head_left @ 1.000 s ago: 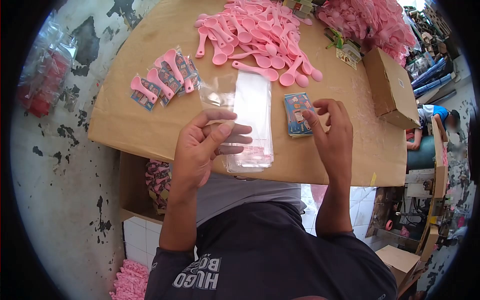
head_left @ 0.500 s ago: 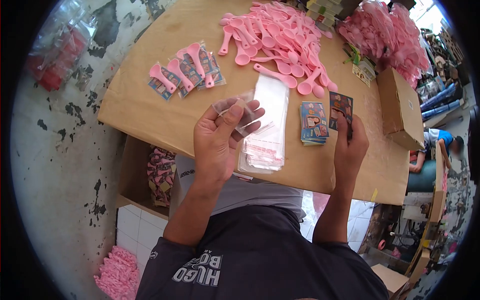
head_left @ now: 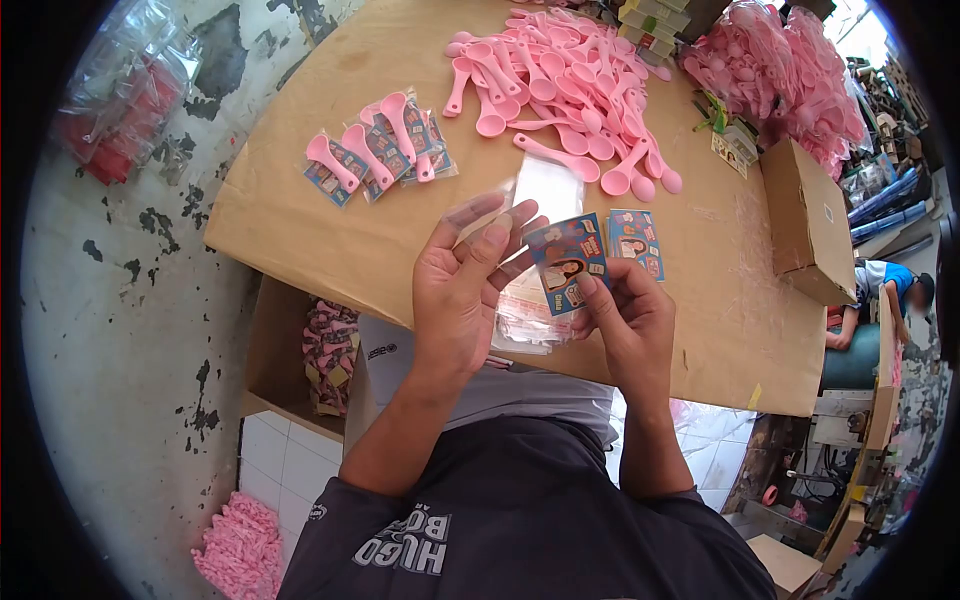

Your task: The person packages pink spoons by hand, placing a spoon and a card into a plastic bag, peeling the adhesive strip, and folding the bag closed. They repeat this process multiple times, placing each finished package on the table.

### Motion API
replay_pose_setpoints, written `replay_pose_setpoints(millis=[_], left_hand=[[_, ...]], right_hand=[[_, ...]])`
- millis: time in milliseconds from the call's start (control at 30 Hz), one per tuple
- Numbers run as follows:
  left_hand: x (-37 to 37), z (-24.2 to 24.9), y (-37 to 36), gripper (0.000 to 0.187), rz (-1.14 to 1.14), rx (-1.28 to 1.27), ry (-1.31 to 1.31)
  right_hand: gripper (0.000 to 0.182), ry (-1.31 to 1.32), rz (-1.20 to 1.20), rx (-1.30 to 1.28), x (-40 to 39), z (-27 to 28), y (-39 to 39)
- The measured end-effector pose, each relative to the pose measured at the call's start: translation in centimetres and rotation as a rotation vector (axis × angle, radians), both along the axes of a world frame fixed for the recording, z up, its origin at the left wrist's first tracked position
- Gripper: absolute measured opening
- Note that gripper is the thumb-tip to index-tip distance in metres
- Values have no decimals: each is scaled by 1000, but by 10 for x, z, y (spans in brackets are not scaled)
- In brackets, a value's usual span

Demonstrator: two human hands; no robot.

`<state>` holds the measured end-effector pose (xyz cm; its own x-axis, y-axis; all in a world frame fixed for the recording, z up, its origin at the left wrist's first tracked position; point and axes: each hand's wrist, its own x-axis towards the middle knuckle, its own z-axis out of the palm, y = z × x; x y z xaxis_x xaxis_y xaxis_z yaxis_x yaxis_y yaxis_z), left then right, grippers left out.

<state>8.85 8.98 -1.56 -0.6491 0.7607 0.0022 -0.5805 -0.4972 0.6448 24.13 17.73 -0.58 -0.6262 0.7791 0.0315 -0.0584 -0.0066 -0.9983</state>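
My left hand (head_left: 460, 280) grips a clear plastic bag (head_left: 505, 222) between thumb and fingers, above the table. Pinched in my right hand (head_left: 635, 320) is a blue printed card (head_left: 568, 262), its left edge right at the bag. Beneath both hands lies a stack of clear plastic bags (head_left: 545, 190), partly hidden by them. A stack of the same cards (head_left: 640, 240) sits just behind my right hand. Beyond the bags is a large heap of pink spoons (head_left: 570, 80), one spoon (head_left: 555, 157) resting over the bags' far end.
Bagged spoons with cards (head_left: 380, 150) lie at the table's left. A cardboard box (head_left: 805, 220) stands at the right edge, near big bags of pink spoons (head_left: 770, 70). Below the table's left edge, an open carton (head_left: 275, 345) holds packed pieces. Another person (head_left: 875, 290) is at far right.
My right hand has lifted the card off the table beside the card stack and carried it left to the bag. My left hand still holds the bag.
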Motion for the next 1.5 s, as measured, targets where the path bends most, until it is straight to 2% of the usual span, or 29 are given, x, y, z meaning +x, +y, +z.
replay_pose_setpoints(millis=[133,233,433,533,600,733,833,900,1000,1300,1400,1433,1500], left_hand=[[0,-2,2,35,19,8,6],[3,-1,5,35,22,9,9],[6,-2,3,34,21,-13,28],[6,-4,2,35,17,-27,54],[7,-4,2,34,16,-30,68],[9,-7,1,31,-42,-56,109],[11,-10,1,31,-64,-71,129],[11,-8,2,31,-65,-66,117],[14,-1,4,32,-48,-53,167],[30,1,5,25,-4,-91,252],[28,-3,6,30,-8,-47,264],[27,-1,5,37,-28,-42,265],[23,4,4,44,-46,-38,264]], right_hand=[[16,34,-5,-6,4,0,-2],[15,-50,113,-37,7,2,0],[17,37,-23,-7,6,5,5],[17,8,0,-10,8,7,8],[17,-112,109,34,11,8,10],[16,-136,159,9,13,12,19],[18,-73,155,-19,13,13,25],[20,38,36,-82,8,11,25],[21,93,49,-119,13,2,31],[20,245,-40,-52,-17,0,10],[22,265,37,-120,-20,-10,10],[22,264,39,-121,-19,-10,8],[23,273,68,-249,-18,-9,4]])
